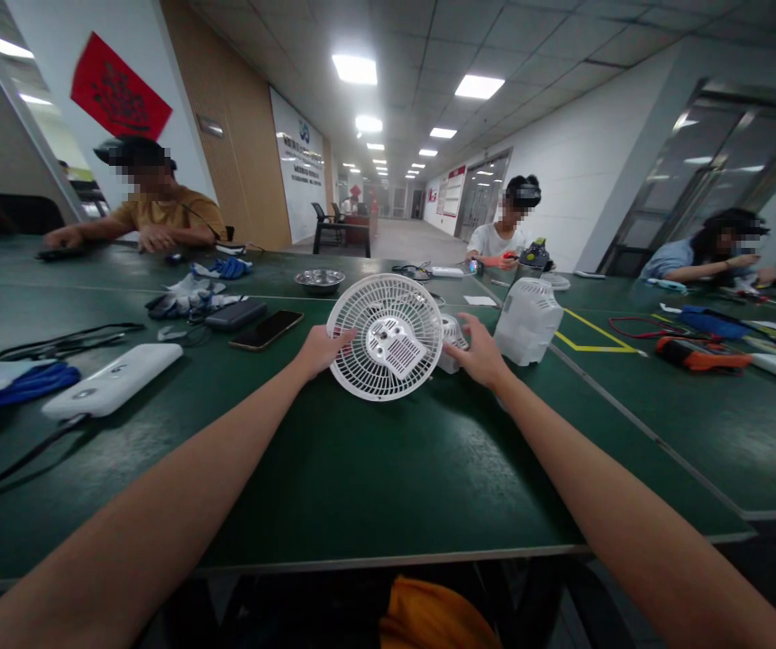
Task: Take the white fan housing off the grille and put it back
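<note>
A round white fan grille (351, 361) with a slotted plate at its centre is held up over the table, its face turned to me. My left hand (320, 351) is closed on its left rim, with the thumb lying across the ribs. Past the right rim is my right hand (482, 353), thumb and fingers apart. Its fingertips are beside a smaller white slotted part (453, 335), partly hidden behind the grille; whether they touch it I cannot tell. A translucent white plastic housing (529, 323) stands upright just right of that hand.
On the green table (374, 487), a phone (267, 330), dark case (235, 313) and white power strip (114, 380) lie left. A metal bowl (320, 280) stands behind the grille. An orange meter (702, 354) lies right. Three people sit across the table.
</note>
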{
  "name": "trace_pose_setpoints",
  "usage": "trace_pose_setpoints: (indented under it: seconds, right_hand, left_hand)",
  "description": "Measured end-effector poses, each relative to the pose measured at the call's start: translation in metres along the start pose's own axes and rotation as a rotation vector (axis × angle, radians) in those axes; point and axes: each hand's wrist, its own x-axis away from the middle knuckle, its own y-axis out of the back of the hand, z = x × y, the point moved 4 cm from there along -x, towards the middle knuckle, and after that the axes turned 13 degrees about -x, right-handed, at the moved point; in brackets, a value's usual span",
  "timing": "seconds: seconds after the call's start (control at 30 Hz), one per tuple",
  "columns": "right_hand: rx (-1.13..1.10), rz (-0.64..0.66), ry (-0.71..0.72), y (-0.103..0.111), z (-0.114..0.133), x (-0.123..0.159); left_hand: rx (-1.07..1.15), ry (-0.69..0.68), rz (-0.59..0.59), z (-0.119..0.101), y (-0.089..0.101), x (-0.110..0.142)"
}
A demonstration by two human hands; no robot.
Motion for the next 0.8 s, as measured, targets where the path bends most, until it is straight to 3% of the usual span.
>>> trace_pose_setpoints:
  seconds: [0.1, 0.17, 0.37, 0.5, 0.57, 0.63, 0.7, 0.8]
  right_hand:
    - [0.006, 0.124, -0.028, -0.013, -0.007, 0.002]
    - [0.027, 0.127, -0.056, -0.013, -0.013, 0.002]
    - [0.171, -0.004, -0.103, -0.006, -0.016, 0.000]
    - [0.189, -0.137, 0.044, 0.000, 0.013, 0.000]
    - [0.095, -0.204, 0.120, 0.000, 0.031, 0.001]
    - [-0.073, -0.197, 0.077, -0.007, 0.041, 0.002]
    - [-0.318, -0.084, -0.095, -0.024, 0.041, 0.004]
    - [-0.703, 0.191, -0.379, -0.055, 0.038, 0.014]
  left_hand:
    - [-0.015, 0.011, 0.002, 0.001, 0.000, -0.001]
    - [-0.033, 0.013, 0.003, 0.000, 0.000, 0.000]
    - [-0.038, 0.043, 0.018, -0.002, 0.002, 0.001]
    - [-0.024, 0.066, 0.014, -0.002, 0.001, 0.000]
    - [-0.017, 0.074, -0.001, 0.000, 0.001, -0.001]
    - [-0.009, 0.070, -0.021, 0.003, 0.000, -0.002]
    - [-0.002, 0.050, -0.043, 0.004, 0.000, -0.002]
    - [-0.017, -0.013, -0.081, 0.001, 0.000, 0.000]
